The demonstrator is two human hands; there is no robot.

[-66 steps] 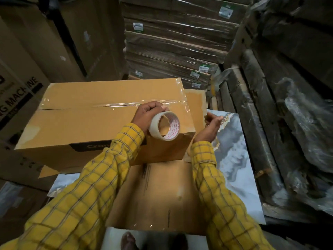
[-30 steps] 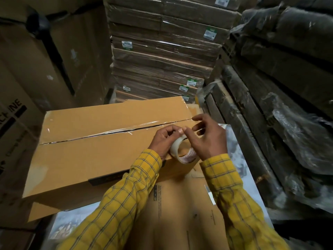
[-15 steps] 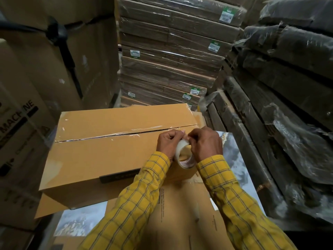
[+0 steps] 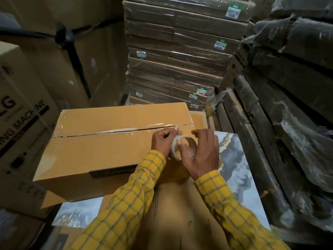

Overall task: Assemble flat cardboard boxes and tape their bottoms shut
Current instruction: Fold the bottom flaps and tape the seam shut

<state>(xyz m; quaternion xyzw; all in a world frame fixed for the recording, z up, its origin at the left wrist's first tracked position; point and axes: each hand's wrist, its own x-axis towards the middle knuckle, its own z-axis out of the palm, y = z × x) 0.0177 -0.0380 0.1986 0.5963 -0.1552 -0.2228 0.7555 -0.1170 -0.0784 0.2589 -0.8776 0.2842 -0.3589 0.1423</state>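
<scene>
Stack of flat cartons (image 4: 180, 56): bundles of folded corrugated board wrapped in shiny film, with small green-and-white labels, standing just behind the box.

Box (image 4: 108, 141): tan cardboard, rectangular, set up and turned so its closed flaps face up, resting on the surface right in front of the person. Likely light and hollow, so it may slide if pushed. The panels are stiff at the edges and corners and probably give in the middle, so it is best held by the edges or steadied with a flat palm near the seam.

Surface (image 4: 239, 170): a flat slab with a grey, white and gold marbled print, smooth-looking; a flat sheet of cardboard (image 4: 180, 213) lies on it under the forearms.

Seam (image 4: 115, 131): the dark gap where the two flaps meet, covered along its length by clear glossy tape that wrinkles slightly and catches the light.

Right hand (image 4: 201, 154): its thumb presses on the roll's outer band, the other fingers curve over the far rim, seemingly feeling for the loose end.

Left hand (image 4: 162, 141): curled round the near side of the roll, steadying it.

Roll of tape (image 4: 183, 147): a pale ring with a cardboard core, held between both hands over the box's right end, just below the seam. Light and rigid; its face is slick and the free end sticky, so it is best gripped by the rim.
</scene>
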